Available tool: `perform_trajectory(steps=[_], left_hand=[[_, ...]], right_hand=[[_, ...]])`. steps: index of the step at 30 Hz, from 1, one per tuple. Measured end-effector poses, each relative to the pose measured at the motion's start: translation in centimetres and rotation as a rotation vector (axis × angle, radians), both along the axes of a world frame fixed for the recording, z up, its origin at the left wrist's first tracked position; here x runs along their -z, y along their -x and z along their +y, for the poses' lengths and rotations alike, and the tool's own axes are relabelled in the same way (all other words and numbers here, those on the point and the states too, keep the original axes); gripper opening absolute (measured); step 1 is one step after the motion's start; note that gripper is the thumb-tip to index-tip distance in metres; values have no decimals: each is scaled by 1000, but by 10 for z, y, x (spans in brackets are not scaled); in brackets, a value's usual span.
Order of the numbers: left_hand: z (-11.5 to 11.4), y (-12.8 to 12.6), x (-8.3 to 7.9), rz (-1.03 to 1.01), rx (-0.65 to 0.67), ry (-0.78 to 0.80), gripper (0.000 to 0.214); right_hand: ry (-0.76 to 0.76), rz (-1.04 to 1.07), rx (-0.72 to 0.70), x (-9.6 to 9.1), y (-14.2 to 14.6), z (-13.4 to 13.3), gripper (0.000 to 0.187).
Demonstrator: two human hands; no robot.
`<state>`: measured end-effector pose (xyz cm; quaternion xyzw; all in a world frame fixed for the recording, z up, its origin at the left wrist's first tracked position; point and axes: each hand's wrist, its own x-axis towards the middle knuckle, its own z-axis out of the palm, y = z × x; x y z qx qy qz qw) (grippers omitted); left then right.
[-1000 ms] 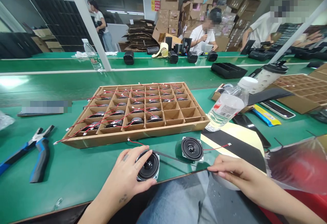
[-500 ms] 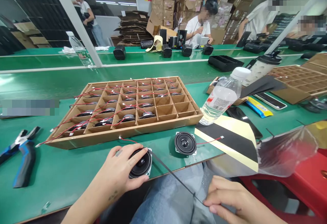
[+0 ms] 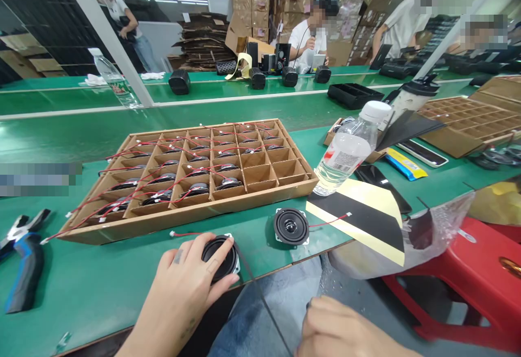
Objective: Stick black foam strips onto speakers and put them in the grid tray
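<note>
My left hand [image 3: 189, 278] grips a small round black speaker [image 3: 228, 265] at the table's front edge, fingers across its cone and thumb at its side. A thin black strip [image 3: 264, 301] runs from the speaker's rim down toward my right hand [image 3: 336, 327]. That hand is closed over my lap at the bottom edge, apparently on the strip, whose end is hidden. To the right lies a second speaker [image 3: 291, 227], cone up, with a red lead and white plug. Behind both stands a divided cardboard tray [image 3: 195, 216] holding several speakers with red leads; some right-hand cells hold none.
Blue-handled pliers [image 3: 28, 262] lie at the left. A water bottle [image 3: 345, 148] stands right of the tray, beside a black-and-yellow sheet [image 3: 358, 218] and a phone [image 3: 385, 186]. A red stool [image 3: 476, 270] stands at lower right. Co-workers are across the green bench.
My right hand has moved down and slightly left, drawing the strip lower and steeper. My left hand stays on the speaker. The whole view has shifted a little.
</note>
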<state>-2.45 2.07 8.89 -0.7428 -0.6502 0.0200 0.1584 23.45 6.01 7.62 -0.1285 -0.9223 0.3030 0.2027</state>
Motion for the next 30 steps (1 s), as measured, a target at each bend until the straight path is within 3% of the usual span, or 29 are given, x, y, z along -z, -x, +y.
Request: perform_trajectory(steps=[3, 5, 9, 12, 17, 24, 30], left_hand=[[6, -8, -7, 14, -152, 55, 46], [13, -3, -17, -60, -190, 205, 52], [28, 31, -39, -422, -23, 563, 60], [35, 53, -45, -541, 80, 663, 70], [33, 53, -34, -527, 143, 561, 66], [15, 32, -26, -373, -30, 453, 61], [16, 29, -25, -262, -37, 452, 59]], right_hand=[[-25, 45, 142, -26, 1, 24, 19], [-30, 74, 227, -37, 1, 43, 16], [-42, 135, 288, -43, 5, 75, 13], [-53, 159, 284, -41, 7, 91, 13], [-42, 148, 275, -38, 7, 107, 14], [-39, 85, 242, -28, 6, 119, 17], [-19, 41, 203, -24, 0, 109, 17]])
